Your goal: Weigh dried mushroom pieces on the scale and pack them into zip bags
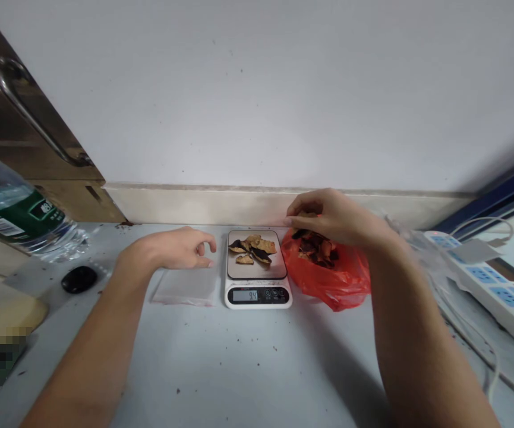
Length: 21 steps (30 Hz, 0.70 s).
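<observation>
Curled tan-and-black dried pieces (263, 246) lie on the white digital scale (230, 302); more fill the crumpled red plastic bag (328, 291) just beside it. The left hand (183, 248) hangs, thumb and forefinger apart, over flat clear plastic (185, 288); the right hand (334, 217) bunches its fingers above the bag, grip unclear. Crumb-speckled grey tabletop (221, 380) spreads in front, cream baseboard (194, 208) behind.

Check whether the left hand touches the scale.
Apart. The head view shows a narrow strip of tabletop between the left hand and the scale.
</observation>
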Motion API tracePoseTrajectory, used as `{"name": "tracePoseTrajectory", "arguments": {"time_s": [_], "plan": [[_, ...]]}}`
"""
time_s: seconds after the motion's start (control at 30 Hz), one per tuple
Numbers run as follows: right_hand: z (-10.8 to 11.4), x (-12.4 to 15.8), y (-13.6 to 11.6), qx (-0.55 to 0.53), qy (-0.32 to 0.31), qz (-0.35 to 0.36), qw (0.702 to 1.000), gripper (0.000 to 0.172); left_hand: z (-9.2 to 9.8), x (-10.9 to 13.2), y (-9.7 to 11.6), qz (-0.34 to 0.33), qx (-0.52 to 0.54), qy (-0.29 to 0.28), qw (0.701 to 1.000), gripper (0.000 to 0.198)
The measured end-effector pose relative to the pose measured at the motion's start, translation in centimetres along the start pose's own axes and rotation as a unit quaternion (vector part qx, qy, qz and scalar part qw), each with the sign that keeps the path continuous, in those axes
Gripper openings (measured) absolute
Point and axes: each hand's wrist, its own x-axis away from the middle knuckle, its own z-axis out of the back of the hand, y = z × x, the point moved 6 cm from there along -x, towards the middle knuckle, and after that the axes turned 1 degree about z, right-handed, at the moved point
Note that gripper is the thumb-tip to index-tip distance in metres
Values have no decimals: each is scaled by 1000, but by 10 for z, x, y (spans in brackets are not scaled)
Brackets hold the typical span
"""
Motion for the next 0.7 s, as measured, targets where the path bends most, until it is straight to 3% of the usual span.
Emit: {"name": "tracePoseTrajectory", "arguments": {"time_s": [0.27,0.53,0.7], "plan": [[11,7,21,17,-19,-33,999,16,-13,-11,3,11,-42,-36,998,38],[5,7,64,171,-147,-111,968,12,-15,-14,6,10,-44,-33,998,38],[-15,6,78,147,-202,-182,951,18,-13,-12,5,10,-51,-30,998,42]]}}
